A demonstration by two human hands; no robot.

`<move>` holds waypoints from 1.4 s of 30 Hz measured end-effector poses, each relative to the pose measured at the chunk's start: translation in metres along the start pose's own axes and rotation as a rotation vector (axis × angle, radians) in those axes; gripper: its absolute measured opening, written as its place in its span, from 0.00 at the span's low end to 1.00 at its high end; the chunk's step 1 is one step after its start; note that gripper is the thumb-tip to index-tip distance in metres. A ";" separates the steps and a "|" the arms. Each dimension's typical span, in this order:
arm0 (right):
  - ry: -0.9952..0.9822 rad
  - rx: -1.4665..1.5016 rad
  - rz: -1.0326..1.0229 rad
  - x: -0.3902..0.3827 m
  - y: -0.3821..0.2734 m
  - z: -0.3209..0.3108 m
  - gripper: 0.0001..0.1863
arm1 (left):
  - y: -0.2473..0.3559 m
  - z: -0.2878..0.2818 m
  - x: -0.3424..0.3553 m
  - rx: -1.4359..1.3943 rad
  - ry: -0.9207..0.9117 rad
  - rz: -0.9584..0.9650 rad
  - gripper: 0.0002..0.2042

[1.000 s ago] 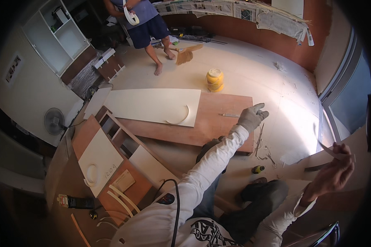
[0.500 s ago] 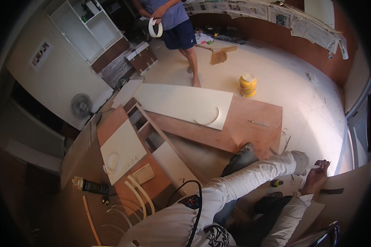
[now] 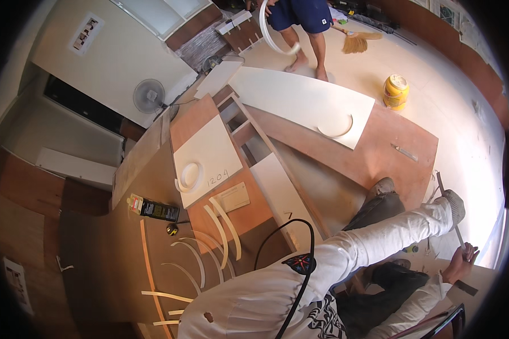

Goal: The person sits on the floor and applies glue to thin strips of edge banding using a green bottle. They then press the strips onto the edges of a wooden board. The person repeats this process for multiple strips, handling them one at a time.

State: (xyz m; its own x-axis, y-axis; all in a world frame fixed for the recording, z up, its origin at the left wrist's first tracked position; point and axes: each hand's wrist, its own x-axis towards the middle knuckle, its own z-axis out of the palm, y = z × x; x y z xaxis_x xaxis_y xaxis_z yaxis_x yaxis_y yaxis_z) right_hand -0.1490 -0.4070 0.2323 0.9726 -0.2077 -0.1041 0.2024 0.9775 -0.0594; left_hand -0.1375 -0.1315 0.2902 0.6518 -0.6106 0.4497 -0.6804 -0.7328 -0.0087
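At the right, my gloved left hand (image 3: pixel 453 209) is closed around a long, thin, pale strip (image 3: pixel 459 238); the strip's upper end sticks out above the glove. My bare right hand (image 3: pixel 461 261), lower down, has its fingers pinched on the same strip. Left of my hands, a reddish board (image 3: pixel 401 175) lies on the floor with a knife-like tool (image 3: pixel 404 152) on it and my foot against its lower edge. A small bottle (image 3: pixel 412 248) is partly hidden below my left arm.
A co-worker's legs (image 3: pixel 316 45) stand at the top, beside a broom (image 3: pixel 356 42). Around me are a yellow bucket (image 3: pixel 396 93), a white panel (image 3: pixel 283 93), a cabinet frame (image 3: pixel 247 135), curved strips (image 3: pixel 226 231), a black cable (image 3: pixel 277 223), a long container (image 3: pixel 155 207) and a fan (image 3: pixel 149 96).
My left hand has come down from an open, outstretched position onto the strip near my right hand. The view has swung, so the room appears further right. The co-worker's legs and white coil have shifted.
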 end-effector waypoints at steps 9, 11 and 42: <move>-0.073 -0.066 -0.030 -0.019 0.015 0.017 0.08 | -0.026 -0.006 -0.005 0.145 -0.364 -0.051 0.10; -0.103 -0.045 -0.038 -0.016 0.009 0.015 0.08 | -0.023 -0.005 -0.001 0.177 -0.375 -0.062 0.10; -0.128 -0.009 -0.033 -0.014 0.009 0.016 0.06 | -0.017 0.007 -0.008 0.910 -0.191 -0.210 0.10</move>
State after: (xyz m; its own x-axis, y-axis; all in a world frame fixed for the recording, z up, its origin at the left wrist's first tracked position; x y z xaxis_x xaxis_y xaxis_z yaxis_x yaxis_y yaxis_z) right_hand -0.1588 -0.3945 0.2495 0.9722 -0.2329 0.0261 0.2341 0.9697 -0.0695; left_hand -0.1285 -0.1166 0.2807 0.8294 -0.4198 0.3685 -0.0743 -0.7368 -0.6721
